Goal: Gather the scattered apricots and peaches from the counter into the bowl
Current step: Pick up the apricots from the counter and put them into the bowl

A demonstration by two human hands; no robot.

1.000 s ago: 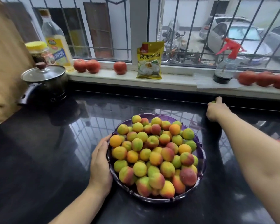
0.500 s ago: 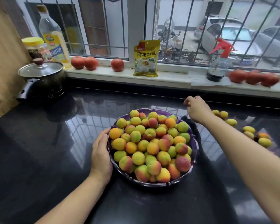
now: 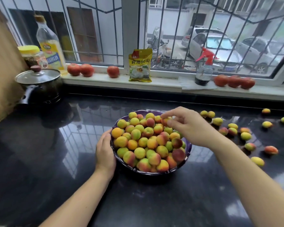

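Over a dozen small yellow-red loose fruits lie on the glossy black bench, right of the heaped purple bowl; right hand, nearer, pinches one fruit over it; left hand, fingers relaxed, steadies the rim.

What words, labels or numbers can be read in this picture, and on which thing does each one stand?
"食用" then two more large characters, blurred: on the yellow packet on the windowsill.
Blue band with white characters on the oil bottle label: too blurred to read.
Label on the yellow-lidded jar: too blurred to read.
Number plate of the parked car outside: too small to read.
No other text is visible.
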